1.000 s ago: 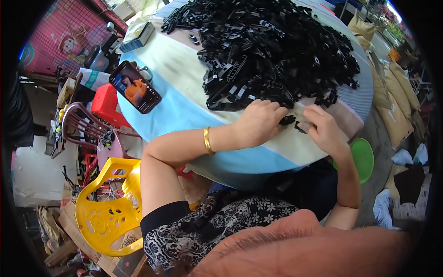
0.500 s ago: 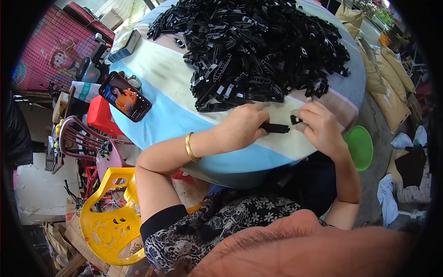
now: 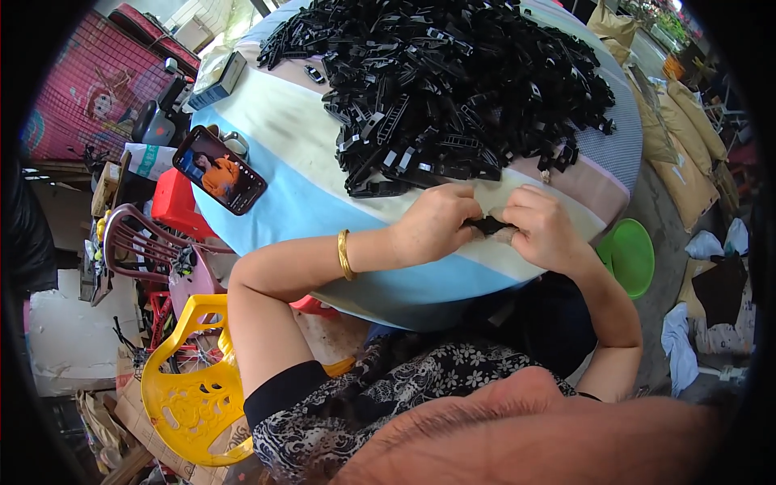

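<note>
Now both hands, left (image 3: 432,224) and right (image 3: 543,230), pinch one black part (image 3: 488,225) at the table's (image 3: 283,145) near edge; press squarely.

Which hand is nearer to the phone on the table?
Left. The left hand is nearer to the phone; the right hand is farther away, beyond the left one.

Lit phone screen (image 3: 220,170) on table's left edge (orange and blue pic); tan sacks (image 3: 687,153) far right.
</note>
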A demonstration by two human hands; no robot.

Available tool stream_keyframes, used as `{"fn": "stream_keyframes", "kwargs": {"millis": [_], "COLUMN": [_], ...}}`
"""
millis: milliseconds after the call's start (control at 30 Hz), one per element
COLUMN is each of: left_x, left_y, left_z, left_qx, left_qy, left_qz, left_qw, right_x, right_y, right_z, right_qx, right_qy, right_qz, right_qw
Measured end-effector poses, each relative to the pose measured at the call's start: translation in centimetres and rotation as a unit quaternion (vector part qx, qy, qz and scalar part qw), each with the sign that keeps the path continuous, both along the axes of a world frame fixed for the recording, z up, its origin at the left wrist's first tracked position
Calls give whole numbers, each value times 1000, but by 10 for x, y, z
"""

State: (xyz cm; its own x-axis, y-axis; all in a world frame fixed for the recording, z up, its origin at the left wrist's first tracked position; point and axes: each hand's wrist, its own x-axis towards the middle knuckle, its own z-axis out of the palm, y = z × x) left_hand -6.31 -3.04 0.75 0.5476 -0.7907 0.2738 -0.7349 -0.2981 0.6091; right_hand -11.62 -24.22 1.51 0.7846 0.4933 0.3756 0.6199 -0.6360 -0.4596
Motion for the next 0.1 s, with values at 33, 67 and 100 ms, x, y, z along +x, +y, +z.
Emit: {"fn": "stream_keyframes", "kwargs": {"millis": [33,67,100], "left_x": [-1,0,2], "left_y": [0,0,0], "left_z": [0,1,5], "left_qx": [-3,15,35], "left_qy": [3,8,11], "left_qz": [0,-6,-11], "left_qw": [1000,1000,999], "right_x": [-1,-3,-3], "right_y": [-1,-3,-3], "right_z": [-3,-4,-2], "right_qx": [7,13,16], "right_qy": [-6,-12,3], "right_qz": [-8,-16,-17], "right_qw": [1000,1000,1000]}}
